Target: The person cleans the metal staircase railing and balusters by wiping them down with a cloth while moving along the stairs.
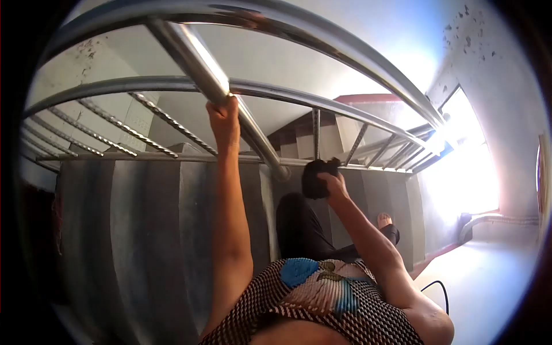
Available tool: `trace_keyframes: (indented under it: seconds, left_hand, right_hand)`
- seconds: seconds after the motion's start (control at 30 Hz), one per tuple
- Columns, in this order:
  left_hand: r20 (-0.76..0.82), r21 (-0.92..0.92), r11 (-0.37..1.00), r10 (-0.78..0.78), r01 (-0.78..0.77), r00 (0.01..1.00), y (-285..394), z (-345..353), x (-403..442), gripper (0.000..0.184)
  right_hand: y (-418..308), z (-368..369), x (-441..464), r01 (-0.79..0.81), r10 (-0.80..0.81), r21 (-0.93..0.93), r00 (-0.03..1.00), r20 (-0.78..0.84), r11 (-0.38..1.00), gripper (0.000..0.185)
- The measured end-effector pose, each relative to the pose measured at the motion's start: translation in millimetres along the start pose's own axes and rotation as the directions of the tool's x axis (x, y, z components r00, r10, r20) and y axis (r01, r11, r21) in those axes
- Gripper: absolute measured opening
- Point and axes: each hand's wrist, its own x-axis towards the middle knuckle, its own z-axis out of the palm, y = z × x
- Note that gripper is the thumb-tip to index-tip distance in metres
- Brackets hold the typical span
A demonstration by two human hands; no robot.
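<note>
A metal stair railing point(287, 98) with twisted bars runs across the view, with a thick steel post point(257, 133) slanting down through it. My left hand point(224, 118) is wrapped round the railing where the lower rail meets the post. To the right of the post, my right hand point(335, 183) grips a dark cloth point(315, 179), which lies at the foot of the bars, by the bottom rail. The fingers of my right hand are partly hidden by the cloth.
Grey stairs point(144, 230) lie below and to the left. My bare foot point(384, 219) rests on a step at the right. More steps point(302, 138) show beyond the bars. A bright window point(468, 155) is in the right wall point(506, 109).
</note>
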Motion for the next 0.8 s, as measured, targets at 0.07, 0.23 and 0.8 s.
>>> trace_keyframes:
  seconds: [0.07,0.23,0.8]
  left_hand:
    - [-0.029,-0.013,0.999,0.033,-0.034,0.999,-8,-1,3,0.046]
    - [-0.057,0.081,0.994,0.085,-0.080,0.995,-3,-4,3,0.038]
    - [-0.196,0.041,0.998,0.051,-0.044,0.979,0,6,-6,0.071]
  right_hand:
    - [-10,-14,-14,0.051,-0.040,0.192,0.997,-0.063,0.980,0.037]
    - [-67,33,-4,0.449,-0.480,0.252,0.874,0.076,0.857,0.039]
    - [-79,42,53,0.692,-0.516,-0.301,0.702,0.490,0.656,0.059]
